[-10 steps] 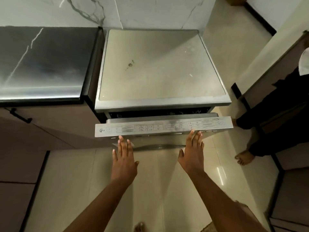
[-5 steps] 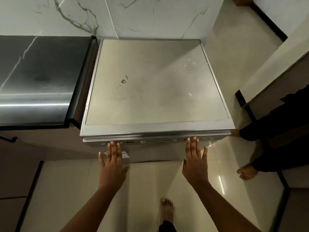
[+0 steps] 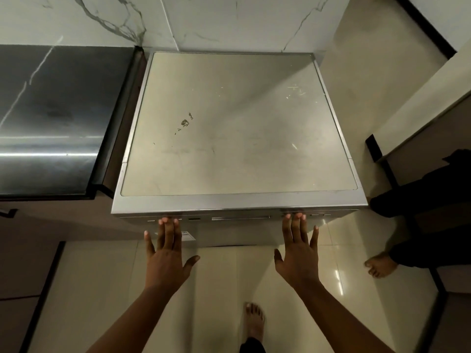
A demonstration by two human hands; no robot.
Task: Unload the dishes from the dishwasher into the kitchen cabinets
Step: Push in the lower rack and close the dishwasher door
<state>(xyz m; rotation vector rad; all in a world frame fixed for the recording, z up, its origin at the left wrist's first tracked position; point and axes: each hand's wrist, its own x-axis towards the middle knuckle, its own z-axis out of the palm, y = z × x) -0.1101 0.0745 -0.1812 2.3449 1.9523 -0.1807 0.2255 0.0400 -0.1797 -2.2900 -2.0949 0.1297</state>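
Note:
A silver freestanding dishwasher (image 3: 237, 128) fills the middle of the head view, seen from above, with a flat stained top. Its door (image 3: 239, 218) is closed flush under the top edge, with the control strip just showing. My left hand (image 3: 167, 258) lies flat against the left part of the door front, fingers spread and fingertips at the control strip. My right hand (image 3: 298, 253) is flat against the right part of the door in the same way. Neither hand holds anything. No dishes are visible.
A dark polished countertop (image 3: 51, 118) adjoins the dishwasher on the left, with brown cabinet fronts (image 3: 30, 250) below it. A marble wall (image 3: 178, 19) stands behind. Another person's legs and bare foot (image 3: 379, 266) are at the right. My own foot (image 3: 253, 319) is on the tiled floor.
The dishwasher door was ajar a second ago and is now closed flush. Both my hands followed it forward and stay flat on its front. My view has moved closer over the machine.

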